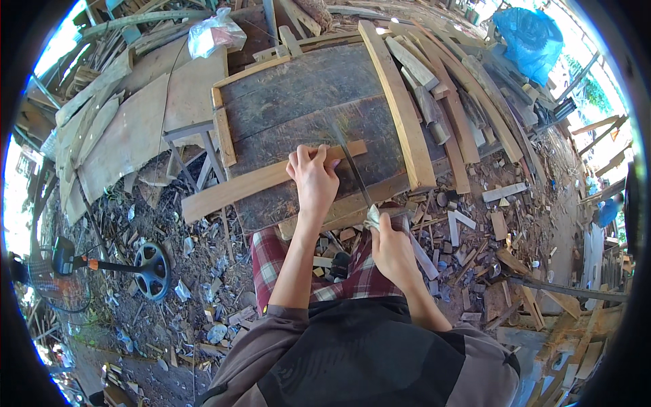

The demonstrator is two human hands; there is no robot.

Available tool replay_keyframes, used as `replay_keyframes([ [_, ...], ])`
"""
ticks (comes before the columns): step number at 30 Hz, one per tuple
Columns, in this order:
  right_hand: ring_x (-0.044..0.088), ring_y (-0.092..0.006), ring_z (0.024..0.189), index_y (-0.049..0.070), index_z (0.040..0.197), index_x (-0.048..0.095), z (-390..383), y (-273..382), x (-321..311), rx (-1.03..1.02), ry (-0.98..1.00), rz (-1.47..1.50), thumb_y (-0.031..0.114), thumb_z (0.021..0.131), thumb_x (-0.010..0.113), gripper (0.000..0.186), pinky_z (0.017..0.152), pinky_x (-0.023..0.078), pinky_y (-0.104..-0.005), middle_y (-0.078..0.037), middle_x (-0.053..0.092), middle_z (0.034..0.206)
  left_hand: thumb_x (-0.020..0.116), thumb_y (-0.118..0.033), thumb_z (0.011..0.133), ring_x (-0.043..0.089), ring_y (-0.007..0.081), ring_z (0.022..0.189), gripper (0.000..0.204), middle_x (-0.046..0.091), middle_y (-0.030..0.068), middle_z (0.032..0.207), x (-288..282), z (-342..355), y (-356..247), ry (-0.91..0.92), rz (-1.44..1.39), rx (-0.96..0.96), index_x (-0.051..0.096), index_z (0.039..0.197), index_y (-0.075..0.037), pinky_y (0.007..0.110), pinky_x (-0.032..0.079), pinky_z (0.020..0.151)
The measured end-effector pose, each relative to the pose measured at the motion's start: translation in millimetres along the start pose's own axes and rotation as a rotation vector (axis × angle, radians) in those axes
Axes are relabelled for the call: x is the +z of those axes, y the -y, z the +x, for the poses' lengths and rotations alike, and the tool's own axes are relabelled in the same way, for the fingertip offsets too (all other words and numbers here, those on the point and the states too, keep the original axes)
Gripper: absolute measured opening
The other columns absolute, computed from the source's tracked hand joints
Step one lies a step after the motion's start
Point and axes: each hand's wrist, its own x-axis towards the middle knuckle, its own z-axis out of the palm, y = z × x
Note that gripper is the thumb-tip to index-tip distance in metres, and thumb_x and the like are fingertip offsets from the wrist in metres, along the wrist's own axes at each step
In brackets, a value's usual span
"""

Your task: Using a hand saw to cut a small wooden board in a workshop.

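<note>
A narrow flat wooden board lies slantwise over a dark, worn worktable, its left end jutting past the table's edge. My left hand grips the board from above with bent fingers, toward its right part. In my right hand is a handsaw, held by a handle that looks wrapped in whitish material. Its thin blade crosses the board just right of my left hand, close to the right end. How deep the teeth sit in the wood cannot be made out.
A thick wooden beam borders the table's right side, with stacked timber beyond. A thin wooden strip edges the left. Offcuts and litter cover the ground. A black wheel-like disc on a shaft stands at left; a blue plastic bag lies far right.
</note>
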Motion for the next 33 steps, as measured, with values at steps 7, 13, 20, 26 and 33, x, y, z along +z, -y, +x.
replay_keyframes([
  [7,0.062,-0.0481,0.065,0.004,0.103,0.041,-19.3,15.4,-25.4,-0.001,-0.065,-0.003,0.023,0.100,0.046,0.020,0.059,0.048,-0.0590,-0.026,0.062,0.065,0.072,-0.014,0.082,0.049,0.0301,0.103,0.028,0.051,0.0102,0.101,0.4,-3.8,-3.0,-0.029,0.026,0.104,0.069,0.109,-0.005,0.045,0.035,0.095],
  [13,0.060,-0.0460,0.060,0.004,0.102,0.042,-19.6,17.8,-31.3,-0.145,-0.285,0.182,0.019,0.100,0.049,0.017,0.052,0.045,-0.0576,-0.025,0.061,0.064,0.069,-0.017,0.086,0.052,0.0278,0.099,0.021,0.058,0.0079,0.097,1.7,4.1,0.2,-0.039,0.119,0.114,0.072,0.105,-0.008,0.043,0.037,0.090],
  [20,0.060,-0.0454,0.059,0.003,0.101,0.043,-10.6,-21.4,6.4,-0.121,-0.354,0.184,0.020,0.100,0.049,0.018,0.052,0.046,-0.0567,-0.023,0.060,0.062,0.066,-0.018,0.088,0.055,0.0262,0.093,0.012,0.063,0.0054,0.087,-4.7,32.3,12.2,0.005,0.107,0.212,0.075,0.089,-0.011,0.040,0.039,0.083],
  [26,0.062,-0.0411,0.055,0.004,0.102,0.042,-6.0,-21.9,14.2,-0.069,-0.290,0.156,0.019,0.099,0.050,0.018,0.049,0.049,-0.0517,-0.020,0.060,0.059,0.063,-0.019,0.091,0.059,0.0251,0.095,0.012,0.066,0.0053,0.089,-2.2,50.9,30.0,0.043,0.202,0.386,0.071,0.093,-0.010,0.040,0.038,0.086],
  [33,0.060,-0.0400,0.052,0.003,0.101,0.041,2.9,-21.2,24.6,-0.098,-0.318,0.213,0.023,0.100,0.050,0.022,0.044,0.047,-0.0496,-0.018,0.058,0.056,0.063,-0.019,0.090,0.055,0.0286,0.097,0.017,0.060,0.0074,0.099,2.5,48.1,30.8,-0.018,0.304,0.476,0.065,0.105,-0.010,0.043,0.037,0.087],
])
